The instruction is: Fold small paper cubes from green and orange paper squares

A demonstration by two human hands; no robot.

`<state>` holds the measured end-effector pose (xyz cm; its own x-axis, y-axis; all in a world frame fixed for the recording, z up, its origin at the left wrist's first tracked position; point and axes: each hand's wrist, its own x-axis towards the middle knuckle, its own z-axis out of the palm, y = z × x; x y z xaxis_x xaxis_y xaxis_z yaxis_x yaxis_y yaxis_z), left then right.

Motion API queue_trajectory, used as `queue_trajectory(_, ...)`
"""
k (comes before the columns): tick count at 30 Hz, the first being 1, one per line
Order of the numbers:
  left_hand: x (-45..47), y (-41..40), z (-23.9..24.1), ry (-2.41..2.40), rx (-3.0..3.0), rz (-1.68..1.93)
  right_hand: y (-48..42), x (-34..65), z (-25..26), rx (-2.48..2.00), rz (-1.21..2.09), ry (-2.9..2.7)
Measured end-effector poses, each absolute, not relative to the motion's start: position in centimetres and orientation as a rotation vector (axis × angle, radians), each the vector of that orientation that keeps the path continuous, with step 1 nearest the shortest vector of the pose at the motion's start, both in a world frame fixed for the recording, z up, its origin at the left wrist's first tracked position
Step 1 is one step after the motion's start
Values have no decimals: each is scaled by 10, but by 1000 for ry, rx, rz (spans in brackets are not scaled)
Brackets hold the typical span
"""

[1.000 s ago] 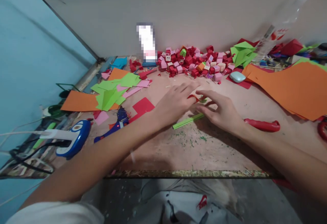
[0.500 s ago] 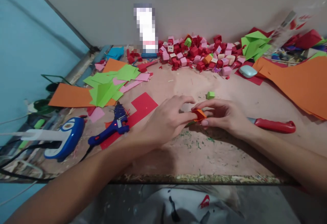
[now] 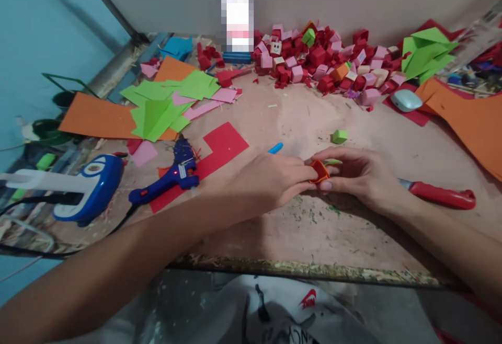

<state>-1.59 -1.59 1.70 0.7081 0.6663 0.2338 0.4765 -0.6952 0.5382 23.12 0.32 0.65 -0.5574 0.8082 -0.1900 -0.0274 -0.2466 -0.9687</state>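
A small orange folded box (image 3: 320, 170), with a hollow opening showing, sits between the fingertips of both hands, low over the table. My left hand (image 3: 280, 176) pinches its left edge, fingers pressed together. Around its right side curl the thumb and fingers of my right hand (image 3: 355, 174). A blue stick-like end (image 3: 276, 148) pokes out behind my left hand; the rest is hidden. A sliver of light green shows behind the right fingers. Just beyond that hand lies a small green block (image 3: 339, 136). By my right wrist rests a red-handled knife (image 3: 443, 195), its blade mostly covered.
A blue glue gun (image 3: 168, 176) lies left on a red sheet (image 3: 225, 148), near a blue-and-white power strip (image 3: 90, 187). Green sheets (image 3: 157, 116) and orange sheets (image 3: 96, 116) are stacked behind. Red and pink blocks (image 3: 317, 59) pile along the wall, beside a pale case (image 3: 407, 100).
The view has shifted, and the far items sit higher in it. My fingers have turned the orange box so its hollow shows. The blue stick end has come into sight behind my left hand.
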Motion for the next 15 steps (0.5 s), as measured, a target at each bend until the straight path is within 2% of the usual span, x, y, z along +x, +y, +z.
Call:
queue_trajectory(9, -15, -17, 18, 948, 2590, 600, 0, 228, 6, -963, 1737, -1458)
queue_trajectory(15, -14, -19, 24, 986, 2727, 474, -1, 226, 6, -939, 1687, -1509)
